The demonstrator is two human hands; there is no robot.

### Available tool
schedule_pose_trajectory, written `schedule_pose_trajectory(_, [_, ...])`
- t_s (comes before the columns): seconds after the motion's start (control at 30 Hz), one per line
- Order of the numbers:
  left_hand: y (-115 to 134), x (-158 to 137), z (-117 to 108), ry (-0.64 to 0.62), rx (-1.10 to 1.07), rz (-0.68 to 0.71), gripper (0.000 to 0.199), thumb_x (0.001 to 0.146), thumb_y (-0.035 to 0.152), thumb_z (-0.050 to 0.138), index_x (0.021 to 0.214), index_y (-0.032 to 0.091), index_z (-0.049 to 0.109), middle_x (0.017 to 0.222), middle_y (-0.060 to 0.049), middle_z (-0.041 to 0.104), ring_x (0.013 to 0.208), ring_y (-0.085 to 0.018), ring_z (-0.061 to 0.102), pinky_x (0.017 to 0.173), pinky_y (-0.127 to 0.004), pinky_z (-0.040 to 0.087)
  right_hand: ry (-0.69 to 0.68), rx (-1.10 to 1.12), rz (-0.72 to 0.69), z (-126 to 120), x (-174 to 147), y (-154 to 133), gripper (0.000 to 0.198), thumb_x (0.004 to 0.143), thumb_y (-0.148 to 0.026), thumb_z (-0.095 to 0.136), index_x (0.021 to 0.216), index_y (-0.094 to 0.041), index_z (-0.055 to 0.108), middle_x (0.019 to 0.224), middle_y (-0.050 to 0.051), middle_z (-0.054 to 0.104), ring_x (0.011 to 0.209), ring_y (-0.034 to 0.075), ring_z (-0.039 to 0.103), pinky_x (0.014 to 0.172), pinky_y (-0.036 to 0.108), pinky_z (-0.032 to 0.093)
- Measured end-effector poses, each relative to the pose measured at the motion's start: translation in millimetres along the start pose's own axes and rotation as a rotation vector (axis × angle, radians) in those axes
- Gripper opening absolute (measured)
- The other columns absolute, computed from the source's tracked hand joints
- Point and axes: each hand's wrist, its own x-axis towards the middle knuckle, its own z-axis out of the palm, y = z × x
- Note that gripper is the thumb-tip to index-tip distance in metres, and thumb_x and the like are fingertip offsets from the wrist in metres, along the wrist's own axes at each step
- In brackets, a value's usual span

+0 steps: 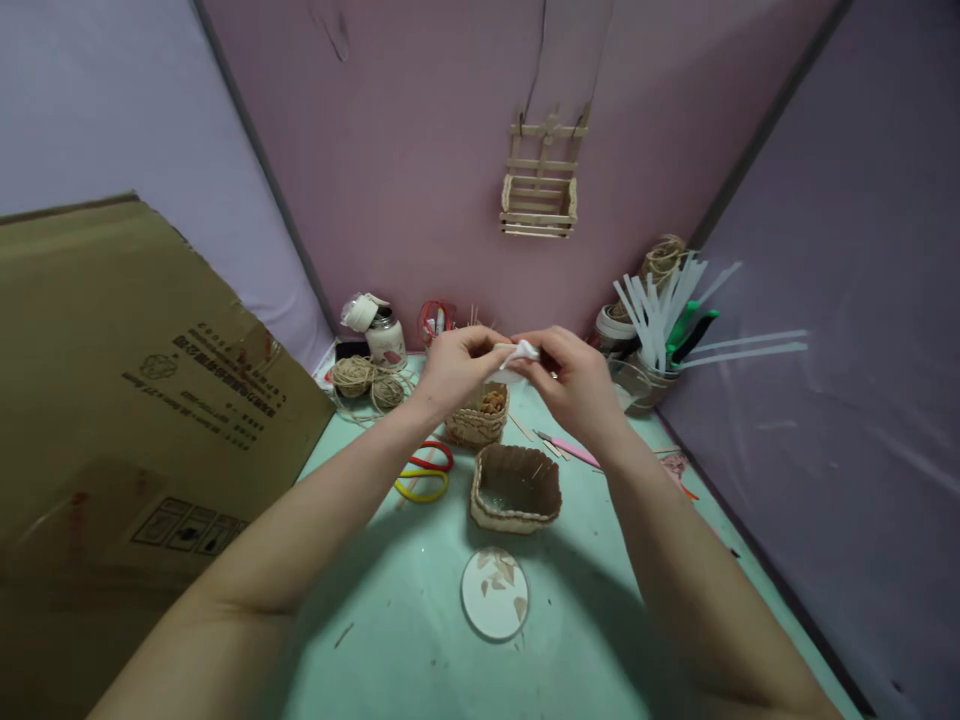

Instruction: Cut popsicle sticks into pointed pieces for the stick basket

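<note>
My left hand (pixel 455 366) and my right hand (pixel 574 385) meet above the table, both pinching a small white piece (pixel 520 351) together with a thin wooden stick; exactly what the piece is I cannot tell. Right below the hands sits a small woven basket (pixel 477 417) with brown bits inside. Closer to me stands a larger, empty woven basket (pixel 515 487). In front of that lies a round white disc (pixel 494 593) with brown flakes on it.
Red and yellow scissors (pixel 425 471) lie left of the baskets, twine balls (pixel 365 380) and a jar (pixel 385 337) behind them. A pink tool (pixel 570 448) lies at right, near a cup of white strips (pixel 655 330). A cardboard box (pixel 127 390) fills the left. A stick basket (pixel 540 190) hangs on the wall.
</note>
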Motion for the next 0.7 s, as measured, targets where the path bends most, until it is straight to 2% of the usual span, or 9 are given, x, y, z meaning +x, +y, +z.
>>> schedule_pose_trajectory(0.1, [-16,-11,-8,-0.08,0.145,0.122,0.025,0.084,0.033,0.058,0.099,0.016,0.068,0.099,-0.007,0.071,0.091,-0.017,0.064,0.081,-0.028,0.049,0.17,0.036,0.208,-10,-17,20,0.012,0.084,-0.03,0.061,0.086,-0.019,0.066,0.084,0.003,0.064,0.077,0.017,0.057,0.07,0.028,0.043])
schedule_pose_trajectory(0.17, [-35,-20,-14,-0.446,0.291,0.234,0.026,0.085,0.033,0.056,0.105,0.02,0.067,0.106,-0.005,0.07,0.098,-0.018,0.063,0.088,-0.029,0.047,0.171,0.061,0.291,-20,-32,35,0.016,0.084,-0.032,0.06,0.084,-0.017,0.065,0.072,0.001,0.061,0.066,0.016,0.054,0.061,0.026,0.041])
schedule_pose_trajectory(0.2, [-45,-24,-17,-0.56,0.374,0.263,0.029,0.084,0.033,0.059,0.109,0.022,0.066,0.108,-0.004,0.07,0.101,-0.019,0.062,0.091,-0.03,0.046,0.159,0.076,0.316,-24,-39,42,0.017,0.084,-0.034,0.06,0.083,-0.017,0.065,0.069,0.0,0.059,0.062,0.015,0.053,0.058,0.026,0.041])
schedule_pose_trajectory(0.27, [-61,-29,-20,-0.507,0.494,0.231,0.026,0.087,0.034,0.054,0.105,0.021,0.067,0.108,-0.006,0.07,0.103,-0.022,0.062,0.095,-0.035,0.043,0.125,0.098,0.346,-28,-51,52,0.02,0.083,-0.036,0.06,0.082,-0.017,0.065,0.066,0.0,0.058,0.059,0.014,0.052,0.055,0.025,0.04])
schedule_pose_trajectory(0.4, [-77,-29,-25,-0.406,0.568,0.155,0.027,0.09,0.036,0.047,0.098,0.02,0.068,0.101,-0.006,0.071,0.094,-0.021,0.064,0.087,-0.034,0.047,0.058,0.129,0.366,-24,-63,62,0.022,0.083,-0.04,0.06,0.084,-0.018,0.065,0.069,0.0,0.06,0.063,0.015,0.054,0.058,0.025,0.042])
schedule_pose_trajectory(0.53, [-77,-21,-27,-0.135,0.58,0.2,0.025,0.089,0.026,0.046,0.102,0.02,0.067,0.109,-0.007,0.069,0.104,-0.021,0.06,0.095,-0.037,0.043,0.014,0.133,0.365,-15,-66,67,0.023,0.085,-0.04,0.058,0.086,-0.018,0.064,0.076,0.002,0.062,0.066,0.016,0.055,0.061,0.026,0.043])
schedule_pose_trajectory(0.57, [-77,-19,-27,-0.112,0.603,0.21,0.027,0.088,0.023,0.045,0.105,0.019,0.066,0.113,-0.008,0.067,0.108,-0.021,0.059,0.097,-0.038,0.042,0.0,0.127,0.367,-14,-66,68,0.023,0.085,-0.04,0.057,0.086,-0.018,0.064,0.075,0.002,0.062,0.065,0.015,0.055,0.06,0.026,0.043])
schedule_pose_trajectory(0.6, [-77,-17,-25,-0.151,0.634,0.224,0.03,0.087,0.02,0.044,0.108,0.019,0.065,0.117,-0.008,0.065,0.112,-0.022,0.056,0.099,-0.04,0.04,-0.016,0.118,0.37,-13,-66,67,0.022,0.085,-0.039,0.057,0.086,-0.018,0.064,0.073,0.001,0.062,0.064,0.015,0.054,0.059,0.026,0.042])
schedule_pose_trajectory(0.7, [-75,-14,-18,-0.443,0.721,0.293,0.039,0.086,0.016,0.041,0.119,0.02,0.06,0.131,-0.009,0.057,0.124,-0.023,0.048,0.104,-0.044,0.032,-0.079,0.074,0.372,-14,-67,66,0.021,0.086,-0.037,0.057,0.088,-0.018,0.066,0.072,0.002,0.063,0.065,0.016,0.054,0.06,0.026,0.042])
